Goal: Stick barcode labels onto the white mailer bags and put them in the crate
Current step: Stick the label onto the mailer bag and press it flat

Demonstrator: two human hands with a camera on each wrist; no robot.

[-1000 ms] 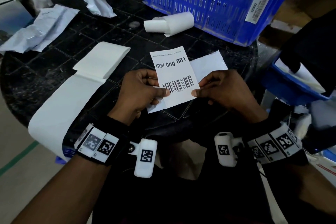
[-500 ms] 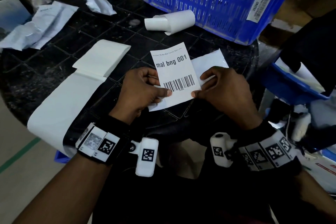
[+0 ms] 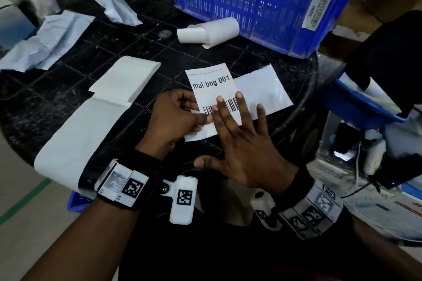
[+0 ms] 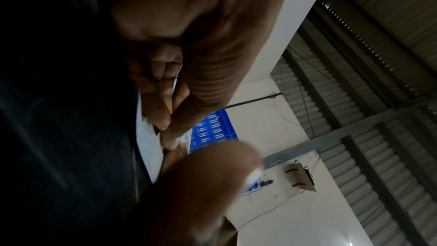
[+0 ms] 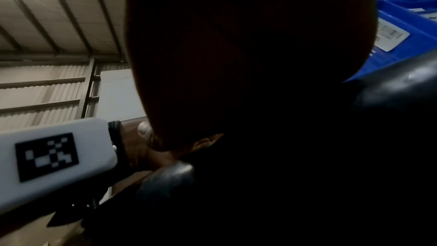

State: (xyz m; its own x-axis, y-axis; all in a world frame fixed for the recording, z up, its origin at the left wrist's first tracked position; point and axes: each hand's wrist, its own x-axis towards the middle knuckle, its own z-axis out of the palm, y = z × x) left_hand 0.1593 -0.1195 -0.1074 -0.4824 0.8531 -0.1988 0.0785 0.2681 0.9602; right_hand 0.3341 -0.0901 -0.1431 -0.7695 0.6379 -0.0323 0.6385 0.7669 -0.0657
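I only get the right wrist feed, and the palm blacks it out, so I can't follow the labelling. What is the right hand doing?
Observer: The right hand lies flat, its straight fingers pressing on the barcode label.
Operator: What's under the label?
Observer: A white mailer bag, lying on the black table.
Operator: And the left hand?
Observer: The left hand pinches the label's left edge, thumb on top.
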